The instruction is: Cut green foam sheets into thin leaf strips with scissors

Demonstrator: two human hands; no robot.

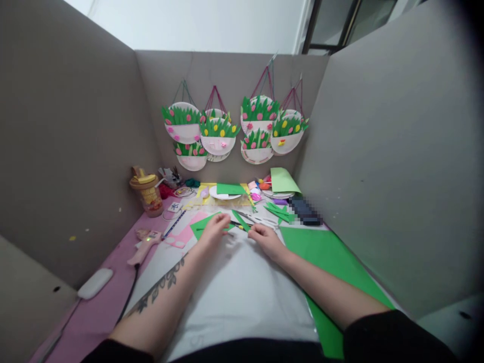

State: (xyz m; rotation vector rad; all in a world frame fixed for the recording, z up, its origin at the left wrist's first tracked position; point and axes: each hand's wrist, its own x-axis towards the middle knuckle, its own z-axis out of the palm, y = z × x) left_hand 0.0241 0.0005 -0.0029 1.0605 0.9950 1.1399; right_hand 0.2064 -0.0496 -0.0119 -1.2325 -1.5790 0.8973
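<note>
My right hand pinches the lower end of a narrow green paper strip, which slants up to the left. Just left of the strip's upper end is my left hand, its fingers loosely curved and slightly apart, with nothing visible in them. Beneath and beside that hand lies a green paper piece. A dark pen-like tool with a yellow part lies between the hands, partly hidden. White-handled scissors rest just beyond my right hand. Farther right is a pile of cut green strips.
A pink glue gun and a lidded drink cup stand left. Pink paper lies nearby. A large green sheet and a phone are right. Paper plates lie behind; flower-decorated plates hang on the back panel.
</note>
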